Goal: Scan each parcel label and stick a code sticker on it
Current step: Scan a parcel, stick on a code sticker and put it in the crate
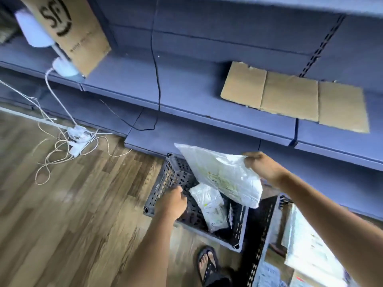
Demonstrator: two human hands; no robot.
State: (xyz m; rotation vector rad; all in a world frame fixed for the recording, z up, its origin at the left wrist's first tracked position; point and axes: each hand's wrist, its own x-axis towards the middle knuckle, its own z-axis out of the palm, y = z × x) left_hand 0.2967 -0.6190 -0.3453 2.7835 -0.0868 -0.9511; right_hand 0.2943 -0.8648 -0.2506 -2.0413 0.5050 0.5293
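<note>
Your left hand [173, 200] reaches down at lower centre of the frame, over the near left wall of a black perforated plastic crate [165, 179] on the wooden plank floor [72, 214]. Its fingers curl downward out of sight, so you cannot tell whether they grip anything. Your right hand [262, 166], to the right of centre, has its fingers clamped on the upper corner of a large white plastic mailer bag [223, 175]. The bag hangs tilted above the crate, and the print on it is too blurred to read. Inside the crate lies a smaller crumpled white parcel [209, 206]. A second dark perforated crate [267, 224] at lower right holds more pale parcels [306, 245]. Your foot in a black sandal [207, 264] stands at the bottom edge. Behind the crates run blue-grey metal shelves [186, 96], with a flattened brown cardboard sheet [290, 96] lying at upper right. A brown cardboard box marked SF [66, 32] sits at upper left. Tangled white cables [76, 139] lie on the floor at left.
</note>
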